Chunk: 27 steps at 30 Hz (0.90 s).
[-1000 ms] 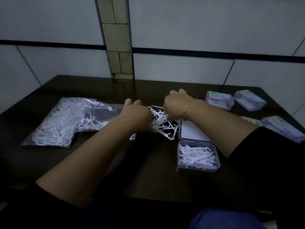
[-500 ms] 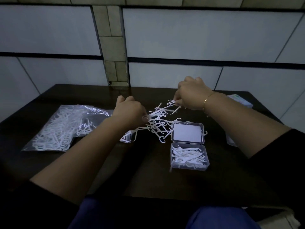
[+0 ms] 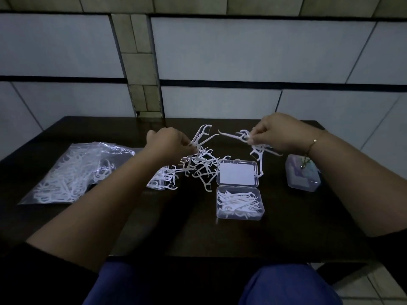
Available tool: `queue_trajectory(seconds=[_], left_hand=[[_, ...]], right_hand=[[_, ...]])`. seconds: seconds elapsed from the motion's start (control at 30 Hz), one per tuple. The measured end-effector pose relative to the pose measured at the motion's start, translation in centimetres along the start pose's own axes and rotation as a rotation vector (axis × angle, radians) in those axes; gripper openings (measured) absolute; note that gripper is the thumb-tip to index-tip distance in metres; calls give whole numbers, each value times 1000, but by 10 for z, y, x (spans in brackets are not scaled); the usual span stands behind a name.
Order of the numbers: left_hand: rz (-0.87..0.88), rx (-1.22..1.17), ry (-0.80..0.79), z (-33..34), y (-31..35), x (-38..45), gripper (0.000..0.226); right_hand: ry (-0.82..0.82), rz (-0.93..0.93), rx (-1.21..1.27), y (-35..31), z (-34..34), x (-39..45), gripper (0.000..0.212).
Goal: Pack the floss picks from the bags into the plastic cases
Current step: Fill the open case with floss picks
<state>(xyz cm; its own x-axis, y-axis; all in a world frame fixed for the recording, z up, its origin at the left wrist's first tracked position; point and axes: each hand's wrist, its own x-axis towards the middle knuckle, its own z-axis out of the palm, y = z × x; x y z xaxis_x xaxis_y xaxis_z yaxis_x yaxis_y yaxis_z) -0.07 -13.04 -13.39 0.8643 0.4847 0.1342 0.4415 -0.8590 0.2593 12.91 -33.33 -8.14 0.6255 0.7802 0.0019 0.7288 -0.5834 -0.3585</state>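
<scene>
Two hands, left hand (image 3: pixel 170 143) and right hand (image 3: pixel 276 134), each pinch floss picks (image 3: pixel 199 160) above one open case (image 3: pixel 240 202).

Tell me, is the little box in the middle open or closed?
Open. The clear case shows floss picks lying inside its tray, and its lid is flipped back flat on the table behind it.

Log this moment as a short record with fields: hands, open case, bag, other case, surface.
left hand: pinches a tangled clump of floss picks
right hand: pinches a smaller bunch of picks, lifted
open case: partly filled with picks, lid folded back
bag: lies flat, left, holds many picks
closed case: right, beneath right wrist
table: dark
</scene>
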Motion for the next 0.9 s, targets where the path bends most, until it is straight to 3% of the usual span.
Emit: queue_trajectory(seconds=[0.23, 0.47, 0.67, 0.9], left_hand=[[-24, -8, 24, 4, 10, -8, 35], [-25, -25, 33, 6, 11, -13, 38], [-1, -63, 47, 11, 12, -20, 35], [30, -33, 43, 18, 17, -24, 38]], right_hand=[[-160, -15, -28, -2, 25, -21, 19], [-227, -26, 120, -5, 41, -28, 11], [-381, -21, -8, -1, 49, -33, 26], [-341, -27, 34, 5, 49, -38, 29]])
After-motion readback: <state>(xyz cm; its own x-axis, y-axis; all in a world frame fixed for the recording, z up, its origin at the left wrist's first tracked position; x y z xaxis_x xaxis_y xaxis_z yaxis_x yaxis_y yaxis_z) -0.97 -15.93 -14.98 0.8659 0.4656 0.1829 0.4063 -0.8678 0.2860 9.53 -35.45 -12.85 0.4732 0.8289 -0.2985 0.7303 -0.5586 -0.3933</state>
